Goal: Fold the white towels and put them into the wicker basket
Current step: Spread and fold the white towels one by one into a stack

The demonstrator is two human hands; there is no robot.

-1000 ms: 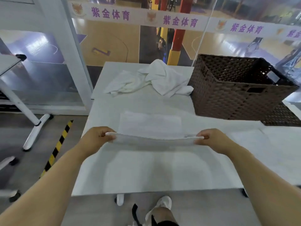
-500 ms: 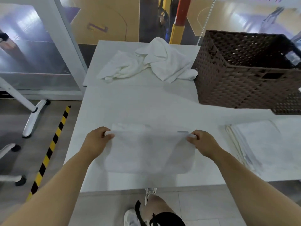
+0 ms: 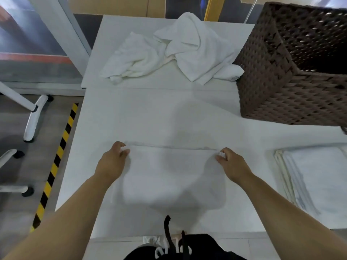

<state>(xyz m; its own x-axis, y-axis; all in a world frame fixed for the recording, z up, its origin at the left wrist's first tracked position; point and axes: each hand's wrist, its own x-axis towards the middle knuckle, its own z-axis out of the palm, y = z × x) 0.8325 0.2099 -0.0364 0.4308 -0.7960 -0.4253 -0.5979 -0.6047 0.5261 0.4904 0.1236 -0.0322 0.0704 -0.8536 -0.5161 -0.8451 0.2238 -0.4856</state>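
Observation:
A white towel (image 3: 172, 175) lies flat on the white table (image 3: 150, 119) in front of me, folded into a rectangle. My left hand (image 3: 112, 162) pinches its far left corner. My right hand (image 3: 231, 164) pinches its far right corner. Two crumpled white towels (image 3: 174, 51) lie in a heap at the far side of the table. The brown wicker basket (image 3: 281, 81) stands at the far right, its inside dark.
A stack of flat white cloths (image 3: 311, 175) lies on the table at the right edge. A black and yellow floor stripe (image 3: 56, 162) runs along the table's left side, beside white table legs on castors (image 3: 33, 119). Glass panels stand behind the table.
My hands carried the towel's held edge over the rest and lowered it flat onto the table. The view tilted downward, closer to the table.

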